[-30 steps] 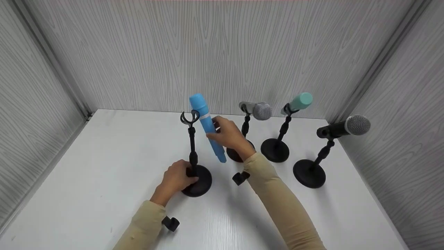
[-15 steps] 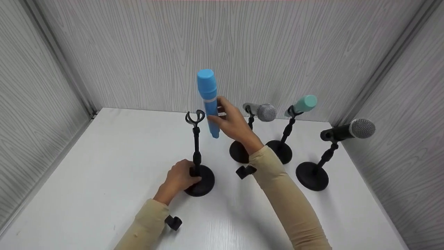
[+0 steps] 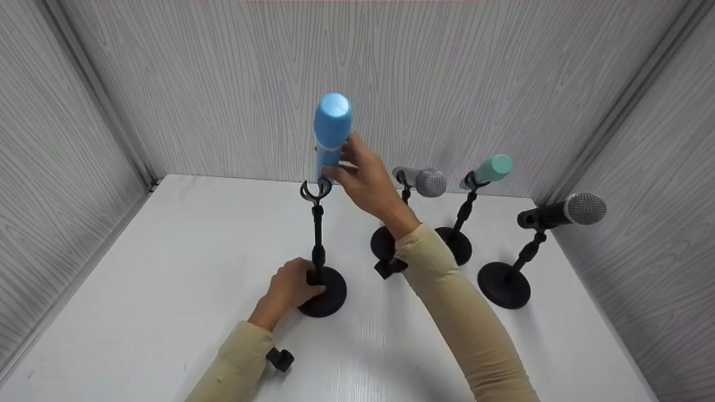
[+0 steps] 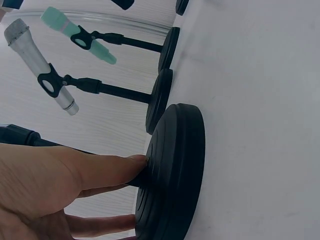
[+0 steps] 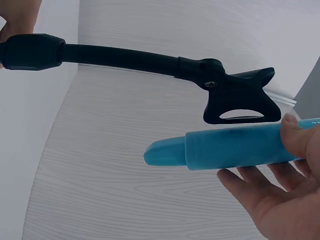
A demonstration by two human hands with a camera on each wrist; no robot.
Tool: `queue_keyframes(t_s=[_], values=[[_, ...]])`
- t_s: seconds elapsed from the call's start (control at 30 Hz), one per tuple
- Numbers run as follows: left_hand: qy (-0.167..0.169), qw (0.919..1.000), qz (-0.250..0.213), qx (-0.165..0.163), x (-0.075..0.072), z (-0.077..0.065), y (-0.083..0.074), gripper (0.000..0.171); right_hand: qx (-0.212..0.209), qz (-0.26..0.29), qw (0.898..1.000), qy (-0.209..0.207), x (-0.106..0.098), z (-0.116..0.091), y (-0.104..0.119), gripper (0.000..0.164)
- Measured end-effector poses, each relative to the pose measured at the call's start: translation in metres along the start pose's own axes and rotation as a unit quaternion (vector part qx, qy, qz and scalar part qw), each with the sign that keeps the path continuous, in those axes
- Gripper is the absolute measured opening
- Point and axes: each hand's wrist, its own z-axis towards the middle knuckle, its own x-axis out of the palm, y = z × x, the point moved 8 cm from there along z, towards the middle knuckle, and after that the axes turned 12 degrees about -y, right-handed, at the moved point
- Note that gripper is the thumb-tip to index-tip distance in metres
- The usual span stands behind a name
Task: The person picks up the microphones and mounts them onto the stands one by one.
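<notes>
A blue microphone (image 3: 333, 123) is pinched between the thumb and fingers of my right hand (image 3: 363, 176). It is raised with its head up, close beside the open clip (image 5: 245, 100) of a black microphone stand (image 3: 318, 254). In the right wrist view the microphone's tapered tail points left, and its body runs alongside the clip. My left hand (image 3: 291, 286) grips the low part of that stand, thumb and fingers around the stem with tips on the round base (image 4: 175, 170). The base sits on the white table, and part of the left fingers is hidden behind the stem.
To the right stand three more stands, holding a silver microphone (image 3: 422, 180), a mint-green microphone (image 3: 491, 168) and a black microphone (image 3: 564, 211). Wood-grain panels (image 3: 240, 100) enclose the white table (image 3: 139, 290) at the back and sides.
My right hand has lifted the blue microphone up, and its head has tipped toward the camera, with the tail now by the clip. The left hand keeps its hold on the stand.
</notes>
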Motion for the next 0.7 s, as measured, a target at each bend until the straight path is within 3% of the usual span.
queue_keyframes(t_s=[0.5, 0.7], values=[[-0.002, 1.0, -0.001, -0.008, -0.001, -0.001, 0.006, 0.037, -0.033, -0.035, 0.999, 0.009, 0.018, 0.002, 0.011, 0.051], [0.001, 0.9999, 0.005, -0.011, -0.001, 0.0, 0.006, 0.037, -0.042, -0.035, 0.998, 0.035, 0.027, -0.001, 0.01, 0.043]])
